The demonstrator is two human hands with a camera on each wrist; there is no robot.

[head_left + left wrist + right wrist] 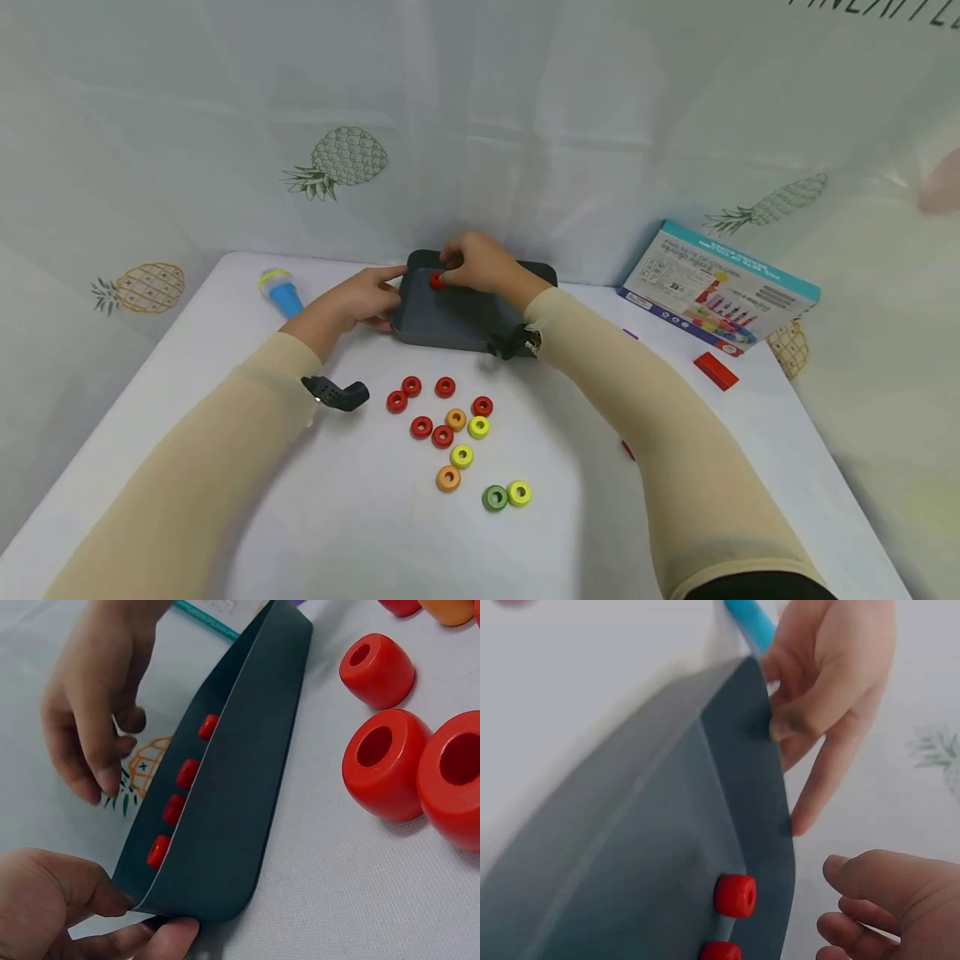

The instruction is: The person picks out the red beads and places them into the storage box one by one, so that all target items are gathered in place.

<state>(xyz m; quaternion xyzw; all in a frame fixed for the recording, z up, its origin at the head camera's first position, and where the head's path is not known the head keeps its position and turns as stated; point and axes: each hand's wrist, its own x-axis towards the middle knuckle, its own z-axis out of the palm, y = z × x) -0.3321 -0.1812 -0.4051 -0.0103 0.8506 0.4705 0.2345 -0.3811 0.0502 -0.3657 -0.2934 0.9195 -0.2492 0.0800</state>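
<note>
A dark grey board (457, 321) with a short row of red pegs (176, 806) stands at the back middle of the white table (225, 467). My left hand (388, 302) pinches its left corner, thumb on top and fingers beneath (169, 930), as the right wrist view also shows (780, 772). My right hand (453, 265) hovers over the board's far edge by one red peg (437, 281). Its fingers (105, 776) hang bent and hold nothing I can see. Two pegs (735, 895) show near that hand (855, 900).
Several loose red, orange, yellow and green rings (450, 429) lie in front of the board; red ones (379, 671) sit close beside it. A blue toy microphone (281, 292) lies at left. A printed box (716, 287) and a red block (715, 371) are at right.
</note>
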